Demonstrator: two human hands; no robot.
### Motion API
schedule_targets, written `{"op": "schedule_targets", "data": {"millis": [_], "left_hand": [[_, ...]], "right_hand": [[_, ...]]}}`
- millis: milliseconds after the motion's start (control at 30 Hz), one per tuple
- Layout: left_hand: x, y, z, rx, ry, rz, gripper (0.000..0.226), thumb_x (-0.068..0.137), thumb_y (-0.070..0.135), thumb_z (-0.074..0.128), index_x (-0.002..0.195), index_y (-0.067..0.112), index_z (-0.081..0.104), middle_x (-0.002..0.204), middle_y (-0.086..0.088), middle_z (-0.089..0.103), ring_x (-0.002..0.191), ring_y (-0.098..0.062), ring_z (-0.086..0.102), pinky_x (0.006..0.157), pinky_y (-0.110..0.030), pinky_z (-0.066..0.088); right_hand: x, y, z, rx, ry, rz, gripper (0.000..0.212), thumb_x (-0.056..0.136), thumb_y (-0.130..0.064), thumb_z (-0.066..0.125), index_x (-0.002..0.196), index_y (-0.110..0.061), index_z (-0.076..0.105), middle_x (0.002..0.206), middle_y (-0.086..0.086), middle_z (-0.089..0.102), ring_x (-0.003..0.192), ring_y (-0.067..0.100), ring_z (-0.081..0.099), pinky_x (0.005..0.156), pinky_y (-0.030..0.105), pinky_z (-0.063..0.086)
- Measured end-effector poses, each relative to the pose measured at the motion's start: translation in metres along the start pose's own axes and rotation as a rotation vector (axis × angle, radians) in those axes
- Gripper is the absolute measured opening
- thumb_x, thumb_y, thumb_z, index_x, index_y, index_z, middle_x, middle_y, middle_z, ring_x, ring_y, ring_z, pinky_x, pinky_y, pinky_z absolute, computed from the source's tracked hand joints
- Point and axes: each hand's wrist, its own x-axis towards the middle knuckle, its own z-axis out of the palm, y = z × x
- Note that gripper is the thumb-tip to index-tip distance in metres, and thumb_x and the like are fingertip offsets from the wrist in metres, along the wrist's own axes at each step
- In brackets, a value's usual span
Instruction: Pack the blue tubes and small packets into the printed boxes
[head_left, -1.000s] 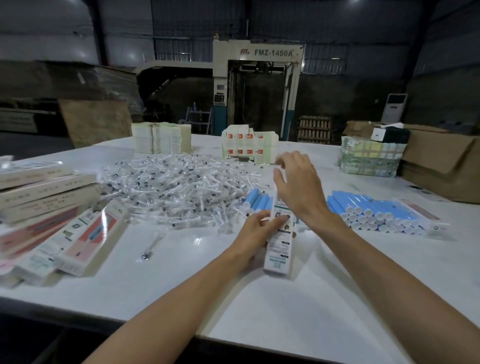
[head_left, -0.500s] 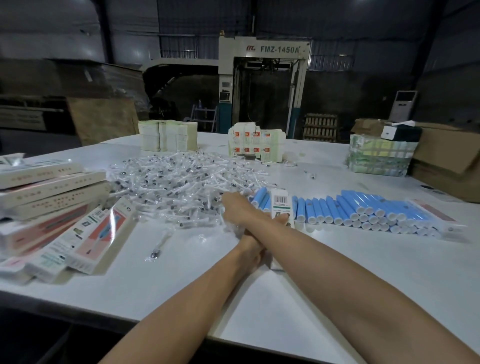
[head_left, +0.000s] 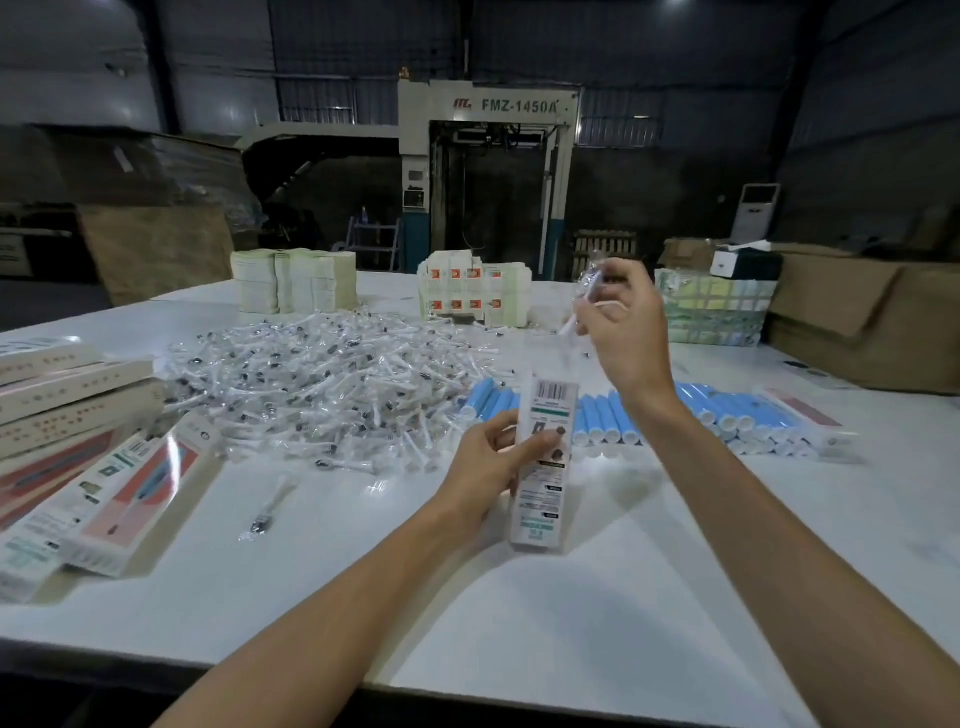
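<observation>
My left hand (head_left: 491, 460) grips a tall printed box (head_left: 545, 467) that stands upright on the white table (head_left: 519, 613), barcode at its top. Above and to the right of the box, my right hand (head_left: 621, 325) pinches a small clear packet (head_left: 584, 299) raised in the air. A big heap of clear small packets (head_left: 322, 384) lies left of the box. A row of blue tubes (head_left: 727, 415) lies behind and to the right of it, partly hidden by my right forearm.
Packed printed boxes (head_left: 104, 499) are stacked at the left edge. One loose packet (head_left: 270, 506) lies alone in front of the heap. Stacks of flat cartons (head_left: 293, 280) and labelled cartons (head_left: 472, 291) stand at the back; brown cardboard boxes (head_left: 862, 332) sit at the far right.
My right hand reached left into the packet heap, then rose up to the right holding a packet. My left hand has kept its grip on the upright box.
</observation>
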Motion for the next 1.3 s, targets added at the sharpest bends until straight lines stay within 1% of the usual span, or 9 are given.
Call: {"op": "schedule_targets", "data": {"millis": [133,267,467,667,867,967,1100,1200,1300], "left_hand": [[0.001,0.001,0.001,0.070,-0.006,0.008,0.037,0.095,0.026,0.082,0.130,0.018,0.071,0.117,-0.005,0.082,0.105,-0.026,0.080,0.076,-0.034,0.065],[0.000,0.003,0.003,0.090,-0.008,0.014,0.039,0.095,0.028,0.082,0.131,0.019,0.070,0.117,-0.005,0.081,0.106,-0.025,0.079,0.076,-0.034,0.065],[-0.002,0.004,0.003,0.108,-0.024,0.043,0.038,0.096,0.028,0.082,0.132,0.022,0.071,0.119,-0.006,0.081,0.108,-0.027,0.079,0.077,-0.036,0.064],[-0.002,0.004,0.002,0.122,-0.003,0.079,0.031,0.095,0.027,0.083,0.125,0.024,0.077,0.123,0.005,0.079,0.104,-0.022,0.079,0.077,-0.037,0.065],[-0.003,0.004,0.001,0.162,-0.008,0.093,0.033,0.095,0.030,0.083,0.127,0.025,0.076,0.125,0.006,0.078,0.109,-0.021,0.078,0.088,-0.049,0.066],[-0.003,0.005,0.000,0.174,0.004,0.093,0.034,0.094,0.031,0.083,0.127,0.025,0.076,0.125,0.006,0.078,0.109,-0.022,0.078,0.089,-0.050,0.066],[-0.004,0.004,-0.001,0.190,0.014,0.114,0.027,0.093,0.032,0.084,0.120,0.031,0.078,0.122,0.008,0.078,0.105,-0.020,0.079,0.078,-0.033,0.065],[-0.002,0.003,-0.002,0.186,0.034,0.119,0.025,0.094,0.031,0.084,0.118,0.032,0.079,0.120,0.007,0.079,0.104,-0.021,0.079,0.078,-0.033,0.064],[-0.002,0.003,-0.003,0.182,0.029,0.125,0.028,0.094,0.032,0.084,0.122,0.030,0.078,0.121,0.005,0.079,0.106,-0.021,0.079,0.079,-0.033,0.064]], "right_hand": [[0.000,0.009,-0.026,0.015,-0.065,0.083,0.017,0.094,-0.011,0.071,0.107,-0.017,0.061,0.089,-0.002,0.069,0.068,0.021,0.074,0.072,0.042,0.065],[-0.007,0.012,-0.024,0.060,-0.147,0.130,0.017,0.094,-0.008,0.072,0.107,-0.011,0.062,0.090,0.010,0.071,0.070,0.029,0.075,0.071,0.042,0.065],[-0.008,0.008,-0.014,-0.139,-0.278,0.074,0.021,0.093,-0.013,0.074,0.110,-0.017,0.062,0.094,0.005,0.076,0.083,0.013,0.074,0.071,0.021,0.058],[-0.010,0.007,-0.011,-0.280,-0.415,0.062,0.016,0.094,-0.014,0.072,0.106,-0.015,0.061,0.099,0.000,0.071,0.085,0.006,0.066,0.057,0.009,0.049],[-0.010,0.009,-0.010,-0.293,-0.285,0.064,0.017,0.091,-0.019,0.077,0.100,-0.017,0.062,0.089,-0.001,0.074,0.084,0.011,0.071,0.068,0.028,0.060],[-0.012,0.007,-0.008,-0.349,-0.443,0.057,0.016,0.092,-0.020,0.076,0.095,-0.016,0.061,0.094,0.002,0.074,0.090,0.018,0.073,0.073,0.038,0.064],[-0.011,0.001,-0.010,-0.446,-0.596,0.009,0.015,0.099,-0.030,0.068,0.089,-0.019,0.069,0.091,-0.004,0.074,0.087,0.012,0.069,0.074,0.040,0.060],[-0.023,0.009,-0.014,-0.478,-0.612,-0.069,0.020,0.103,-0.033,0.063,0.105,-0.019,0.077,0.102,-0.005,0.067,0.088,0.005,0.060,0.075,0.030,0.048],[-0.047,0.026,-0.022,-0.299,-0.365,-0.049,0.030,0.102,-0.032,0.066,0.131,-0.024,0.065,0.123,-0.005,0.057,0.103,0.008,0.060,0.084,0.022,0.050]]}}
